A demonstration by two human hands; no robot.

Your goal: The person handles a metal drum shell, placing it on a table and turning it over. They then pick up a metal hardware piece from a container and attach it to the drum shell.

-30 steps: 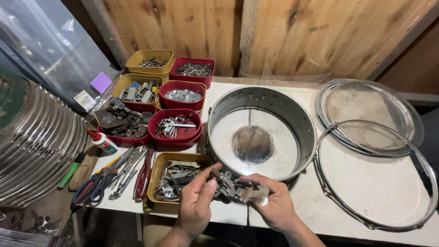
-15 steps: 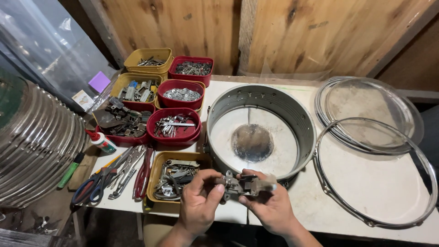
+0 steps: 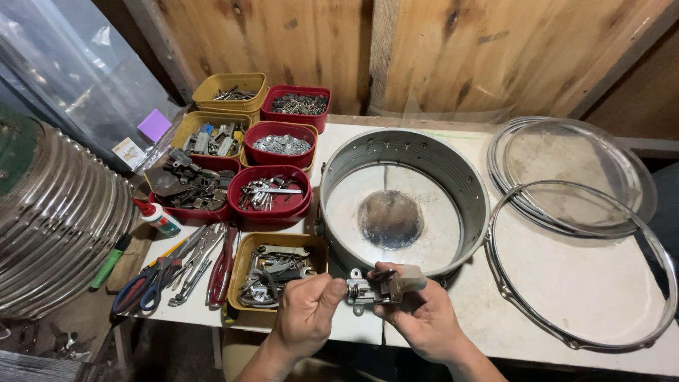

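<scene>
Landmark: round grey metal drum shell (image 3: 403, 205), lying open side up on the white table (image 3: 566, 297).
Held piece: small silver metal bracket with screws (image 3: 375, 288), just in front of the shell's near rim, between both hands.
Left hand (image 3: 308, 315): thumb and fingers pinched narrow on the bracket's left end.
Right hand (image 3: 424, 318): closed around the bracket's right end.
Hard to see: the right palm hides the bracket's right part; its exact shape is unclear.
Left of the shell: yellow plastic tray of metal parts (image 3: 272, 269).
Change: a second ago the left hand sat over that tray; both hands now meet at the bracket, nearer the shell.
</scene>
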